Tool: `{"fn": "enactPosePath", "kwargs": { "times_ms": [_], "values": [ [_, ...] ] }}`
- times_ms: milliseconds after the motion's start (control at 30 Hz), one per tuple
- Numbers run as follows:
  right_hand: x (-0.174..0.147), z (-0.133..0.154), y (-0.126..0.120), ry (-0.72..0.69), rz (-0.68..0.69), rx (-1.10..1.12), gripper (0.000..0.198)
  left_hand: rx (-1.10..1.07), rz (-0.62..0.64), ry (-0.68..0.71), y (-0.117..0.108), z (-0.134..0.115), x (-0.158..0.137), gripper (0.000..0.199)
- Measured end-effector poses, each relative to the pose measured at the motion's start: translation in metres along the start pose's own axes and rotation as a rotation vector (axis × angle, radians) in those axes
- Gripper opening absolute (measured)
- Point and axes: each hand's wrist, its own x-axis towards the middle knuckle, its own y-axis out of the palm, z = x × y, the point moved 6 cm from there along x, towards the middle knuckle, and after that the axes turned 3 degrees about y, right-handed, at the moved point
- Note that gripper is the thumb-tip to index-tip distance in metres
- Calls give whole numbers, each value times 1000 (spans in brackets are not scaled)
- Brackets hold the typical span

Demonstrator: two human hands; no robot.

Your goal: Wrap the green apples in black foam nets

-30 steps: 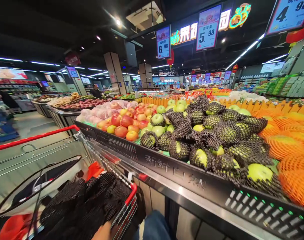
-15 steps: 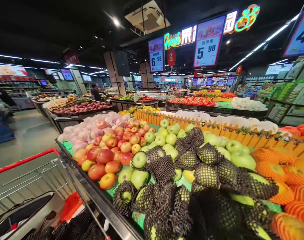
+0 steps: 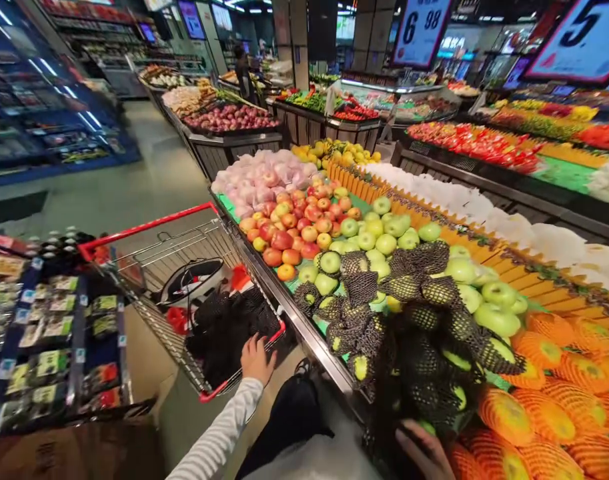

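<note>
My left hand [image 3: 257, 361] lies over the red handle [image 3: 279, 335] of a shopping cart, its fingers bent across the bar. Just beyond it, a heap of black netting [image 3: 234, 327] fills the near end of the cart. Low at the display's front edge, my right hand [image 3: 424, 448] is partly in shadow, fingers bent against a dark, blurred mass [image 3: 387, 407]. What it holds there is hidden. Black mesh sleeves wrap several green apples [image 3: 414, 350] close to that hand. Bare green apples [image 3: 499, 317] lie behind them.
Orange-netted fruit [image 3: 504, 413] sits to the right. Red apples [image 3: 281, 240] and pink wrapped fruit [image 3: 264, 180] lie farther back, beside an orange picket divider [image 3: 399, 207]. A metal rail [image 3: 329, 360] edges the display. Packaged goods [image 3: 49, 327] stand left of the cart.
The view has swung left and down. More of the cart shows, and both my hands have come into view.
</note>
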Motion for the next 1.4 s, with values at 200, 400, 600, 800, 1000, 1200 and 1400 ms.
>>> {"fn": "enactPosePath", "kwargs": {
  "times_ms": [200, 400, 600, 800, 1000, 1200, 1400],
  "values": [
    [43, 61, 56, -68, -152, 170, 40, -382, -123, 368, -52, -61, 115, 33],
    [63, 130, 112, -93, -285, 403, 39, -241, 275, 1000, -53, -138, 208, 78],
    [52, 135, 104, -101, -494, 513, 36, -80, 480, 1137, -23, -160, 238, 71],
    [26, 112, 97, -23, -602, 573, 41, -98, 488, 1150, -33, -158, 240, 67],
    [23, 96, 74, -161, -978, 593, 42, -481, 277, 1054, -96, -144, 260, 58],
    [53, 147, 103, -364, -619, 411, 35, -1305, 450, 421, -111, -146, 256, 78],
    [78, 221, 190, -717, 127, -52, 16, -1656, 1124, 55, -84, -203, 168, 82]
  ]
}}
